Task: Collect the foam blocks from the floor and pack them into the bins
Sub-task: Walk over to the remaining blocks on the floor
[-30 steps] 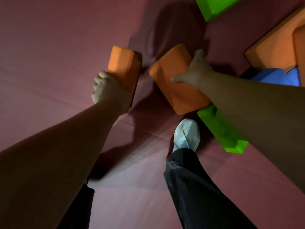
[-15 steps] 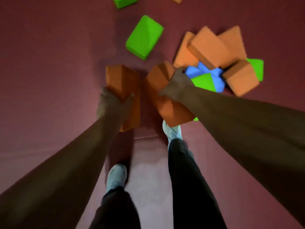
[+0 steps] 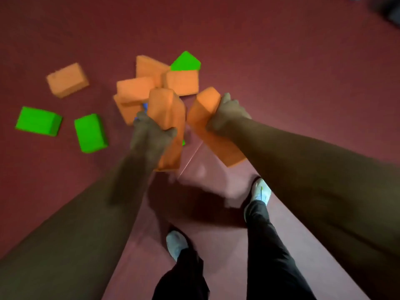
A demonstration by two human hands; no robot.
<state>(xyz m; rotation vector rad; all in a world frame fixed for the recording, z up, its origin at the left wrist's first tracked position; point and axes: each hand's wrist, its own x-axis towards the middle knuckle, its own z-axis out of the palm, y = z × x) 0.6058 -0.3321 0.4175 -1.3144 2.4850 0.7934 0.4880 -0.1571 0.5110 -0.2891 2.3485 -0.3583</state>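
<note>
My left hand [image 3: 151, 135] grips an orange foam block [image 3: 167, 111] and holds it off the floor, standing on end. My right hand [image 3: 228, 115] grips a second orange foam block [image 3: 207, 126], tilted and also lifted. Behind them on the dark red floor lies a pile of orange blocks [image 3: 138, 87] with a green block [image 3: 186, 61] at its far side and a sliver of blue foam [image 3: 145, 106] between them. No bin is in view.
A lone orange block [image 3: 67, 80] and two green blocks [image 3: 37, 121] [image 3: 91, 133] lie on the floor to the left. My two feet in pale shoes [image 3: 260, 191] [image 3: 176, 245] stand below the hands. Dark shapes sit at the top right corner [image 3: 389, 9].
Both hands have lifted their orange blocks higher off the floor. The view has pulled back and swung, so the block pile now lies behind the hands and more floor shows.
</note>
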